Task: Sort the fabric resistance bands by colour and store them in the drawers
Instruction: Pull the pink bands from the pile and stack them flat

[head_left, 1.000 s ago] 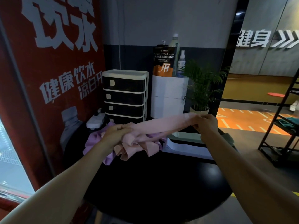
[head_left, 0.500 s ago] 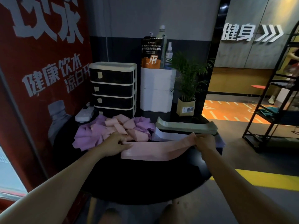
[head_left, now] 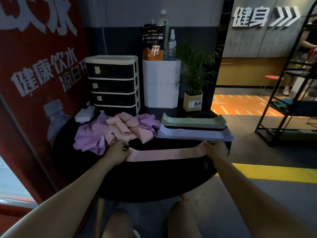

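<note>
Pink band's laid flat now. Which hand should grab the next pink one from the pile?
Left, probably. The left hand pinches the flat pink fabric band's end right beside the loose heap of pink bands. The right hand holds the far end, beside the neat lavender stack.

Pink band point(head_left: 164, 154) flat, stretched lengthwise on table front; drawers point(head_left: 112, 85) closed.

Dim gym: red poster wall point(head_left: 34, 69), black shelving rack point(head_left: 281, 107), orange floor point(head_left: 240, 109)
</note>
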